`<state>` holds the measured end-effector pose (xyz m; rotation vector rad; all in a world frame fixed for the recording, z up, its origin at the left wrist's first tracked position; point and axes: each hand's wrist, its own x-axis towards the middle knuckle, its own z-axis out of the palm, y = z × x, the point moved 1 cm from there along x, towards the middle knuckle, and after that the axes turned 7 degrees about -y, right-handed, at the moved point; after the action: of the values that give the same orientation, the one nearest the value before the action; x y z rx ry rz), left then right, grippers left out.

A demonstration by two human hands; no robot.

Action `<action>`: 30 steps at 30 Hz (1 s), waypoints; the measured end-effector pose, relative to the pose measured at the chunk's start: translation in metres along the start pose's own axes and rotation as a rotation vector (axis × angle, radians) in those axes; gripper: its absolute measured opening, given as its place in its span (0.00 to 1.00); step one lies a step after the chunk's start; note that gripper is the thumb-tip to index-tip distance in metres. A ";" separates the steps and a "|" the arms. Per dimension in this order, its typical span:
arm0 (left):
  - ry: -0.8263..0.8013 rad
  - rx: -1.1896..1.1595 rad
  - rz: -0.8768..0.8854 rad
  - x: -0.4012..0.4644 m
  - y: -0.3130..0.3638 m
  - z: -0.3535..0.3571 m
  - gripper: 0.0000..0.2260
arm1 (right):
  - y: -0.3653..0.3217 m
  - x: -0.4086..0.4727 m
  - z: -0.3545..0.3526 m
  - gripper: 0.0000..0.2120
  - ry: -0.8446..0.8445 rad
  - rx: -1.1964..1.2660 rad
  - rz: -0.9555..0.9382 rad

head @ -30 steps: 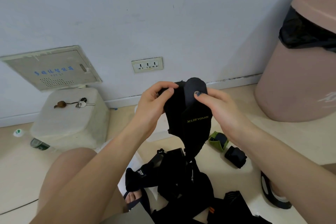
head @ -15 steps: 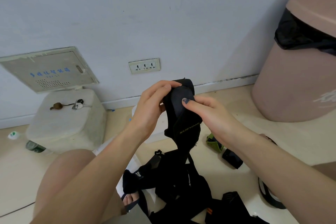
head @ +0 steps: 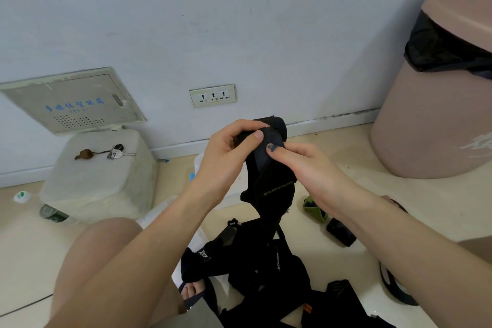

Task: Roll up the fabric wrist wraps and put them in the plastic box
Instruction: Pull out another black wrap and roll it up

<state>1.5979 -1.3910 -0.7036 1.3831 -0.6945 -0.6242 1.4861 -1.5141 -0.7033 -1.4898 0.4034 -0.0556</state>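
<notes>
Pinching the top of a black wrap (head: pixel 269 168), her left hand (head: pixel 226 157) and right hand (head: pixel 306 170) hold it above the pile (head: pixel 253 269).

two hands (head: pixel 226 157), one held wrap (head: pixel 269 168)

I'm sitting on the tiled floor (head: pixel 332 157) of a home: wall socket (head: pixel 212 95), pink lined bin (head: pixel 436 104), keys (head: pixel 117 153) on a white stool (head: pixel 101 181).
</notes>
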 end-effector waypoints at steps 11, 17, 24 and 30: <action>0.026 0.031 0.004 0.002 -0.007 -0.002 0.12 | 0.004 0.003 0.000 0.33 0.056 -0.175 0.017; 0.086 -0.035 -0.013 0.005 -0.006 -0.001 0.11 | 0.010 0.004 -0.001 0.24 0.102 -0.297 0.037; 0.123 -0.040 -0.041 0.006 -0.006 0.000 0.11 | 0.010 0.006 -0.002 0.24 0.080 -0.357 0.023; 0.093 -0.042 -0.029 0.006 -0.005 0.002 0.11 | 0.003 0.004 -0.008 0.22 0.226 -0.348 0.002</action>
<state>1.6003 -1.3971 -0.7085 1.3766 -0.5849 -0.5908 1.4872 -1.5230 -0.7076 -1.8339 0.6206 -0.1594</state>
